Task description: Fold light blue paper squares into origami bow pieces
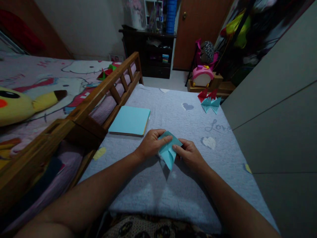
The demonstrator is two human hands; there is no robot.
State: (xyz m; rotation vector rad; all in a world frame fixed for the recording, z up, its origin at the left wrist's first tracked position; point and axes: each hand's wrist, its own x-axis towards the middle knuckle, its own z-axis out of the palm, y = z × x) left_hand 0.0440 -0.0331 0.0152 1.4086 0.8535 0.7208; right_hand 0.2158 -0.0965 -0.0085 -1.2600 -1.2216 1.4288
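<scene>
Both hands on the work; light-blue folded paper piece, kite-like with a pointed lower end, sits just below frame centre, held above the bedding with its tip toward the bottom of the frame; dark shadow below it on the cloth.

Left hand, left of centre: fingers curled in, thumb flat across the paper's upper face, pinching its upper left part; right hand, right of centre: thumb pressed on the face near the right corner, index finger bent behind it, pinch grip on the same piece; remaining fingers of both hands partly hidden.

Square stack of paper with a light-blue top sheet lies left of centre, near the left hand, not touched; pale blue-grey bedspread with printed hearts is under everything here.

Upper right of the bedspread: light-blue folded paper shape with pointed wings, red folded paper shape just behind it; both well apart from the hands.

Brown wooden slatted rail runs diagonally through the left half; beyond it, upper left, red and green folded paper on a pink printed sheet; yellow plush toy at the left edge.
</scene>
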